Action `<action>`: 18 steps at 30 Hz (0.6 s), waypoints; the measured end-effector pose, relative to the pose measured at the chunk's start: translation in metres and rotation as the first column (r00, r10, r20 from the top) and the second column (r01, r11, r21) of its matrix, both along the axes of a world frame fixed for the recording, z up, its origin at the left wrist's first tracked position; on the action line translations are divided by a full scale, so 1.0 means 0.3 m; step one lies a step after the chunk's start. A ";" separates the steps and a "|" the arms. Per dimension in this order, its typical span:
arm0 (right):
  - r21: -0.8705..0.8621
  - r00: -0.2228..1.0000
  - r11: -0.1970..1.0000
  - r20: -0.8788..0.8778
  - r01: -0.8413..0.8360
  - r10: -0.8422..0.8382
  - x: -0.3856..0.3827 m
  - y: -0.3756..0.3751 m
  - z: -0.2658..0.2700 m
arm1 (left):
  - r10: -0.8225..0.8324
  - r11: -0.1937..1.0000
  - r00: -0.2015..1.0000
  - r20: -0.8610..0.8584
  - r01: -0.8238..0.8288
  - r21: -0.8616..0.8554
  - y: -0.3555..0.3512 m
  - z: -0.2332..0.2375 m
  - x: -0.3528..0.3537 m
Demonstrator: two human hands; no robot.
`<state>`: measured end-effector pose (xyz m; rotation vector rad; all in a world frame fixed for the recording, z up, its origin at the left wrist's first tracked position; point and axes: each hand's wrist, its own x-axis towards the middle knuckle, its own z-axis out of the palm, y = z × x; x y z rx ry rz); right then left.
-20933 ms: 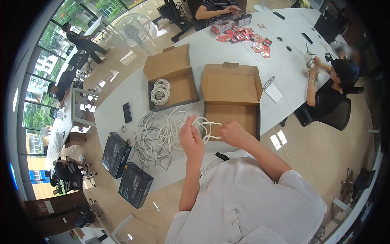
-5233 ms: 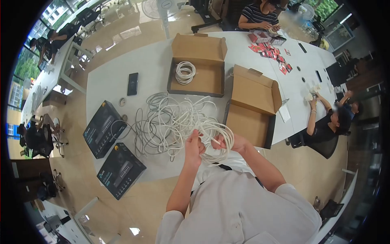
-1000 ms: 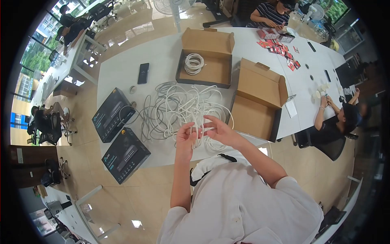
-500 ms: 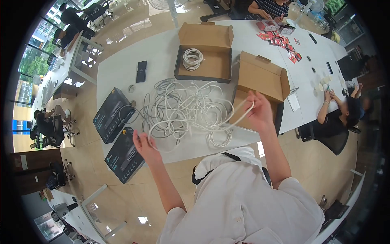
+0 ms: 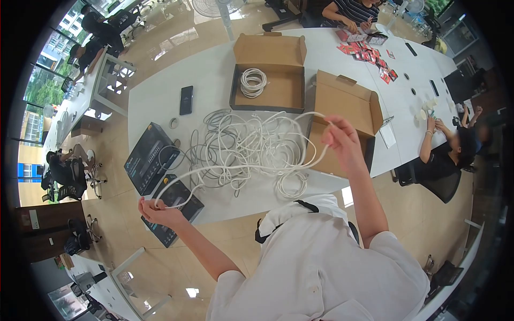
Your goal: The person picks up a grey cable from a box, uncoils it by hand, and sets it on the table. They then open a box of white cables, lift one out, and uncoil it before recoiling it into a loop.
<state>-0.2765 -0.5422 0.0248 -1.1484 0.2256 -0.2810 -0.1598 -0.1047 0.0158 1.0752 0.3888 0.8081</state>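
A length of white cable (image 5: 235,167) stretches between my two hands, above a tangled heap of white and grey cables (image 5: 257,140) on the white table. At the left, over a dark box, my left hand (image 5: 159,211) is closed around the cable where it loops back. My right hand (image 5: 342,138) pinches the cable at the right, in front of an open cardboard box (image 5: 347,101). Part of that box is hidden by my forearm. A second open cardboard box (image 5: 289,88) behind the heap holds a coiled white cable (image 5: 253,83).
Two dark printed boxes (image 5: 151,158) lie at the table's left edge. A phone (image 5: 186,100) rests near a round grommet. Small red packets (image 5: 369,56) are spread at the far right, where a person's hands work. Another person sits at the right side.
My left hand has moved left and down, drawing the cable out longer across the heap. My right hand stays near the right box, still on the cable.
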 end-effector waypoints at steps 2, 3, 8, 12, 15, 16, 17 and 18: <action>-0.237 0.996 0.968 0.013 -0.079 0.084 0.057 0.050 0.033 | -0.113 0.970 0.994 -0.013 0.113 0.214 0.026 -0.067 0.050; -0.442 0.991 0.889 -0.113 -0.118 0.076 0.079 0.051 0.020 | -0.166 0.934 0.986 -0.031 0.167 0.315 0.030 -0.094 0.075; -0.704 0.910 0.633 -0.414 -0.324 0.005 0.125 0.037 -0.089 | -0.159 0.186 0.935 -0.317 0.343 0.921 -0.129 -0.203 0.171; -0.743 0.886 0.538 -0.463 -0.399 0.017 0.084 0.010 -0.222 | -0.275 0.303 0.897 -0.345 0.421 0.855 -0.374 -0.317 0.181; -0.777 0.866 0.419 -0.499 -0.470 0.047 0.040 0.024 -0.292 | -0.448 0.354 0.810 -0.378 0.549 0.757 -0.562 -0.367 0.241; -0.765 0.837 0.376 -0.544 -0.523 0.056 0.028 0.039 -0.312 | -0.484 0.333 0.787 -0.383 0.570 0.751 -0.627 -0.389 0.280; -0.743 0.815 0.362 -0.572 -0.563 0.093 0.015 0.056 -0.325 | -0.522 0.306 0.759 -0.390 0.593 0.745 -0.695 -0.413 0.325; -0.719 0.792 0.351 -0.598 -0.599 0.127 0.002 0.077 -0.334 | -0.562 0.272 0.725 -0.398 0.617 0.739 -0.757 -0.443 0.374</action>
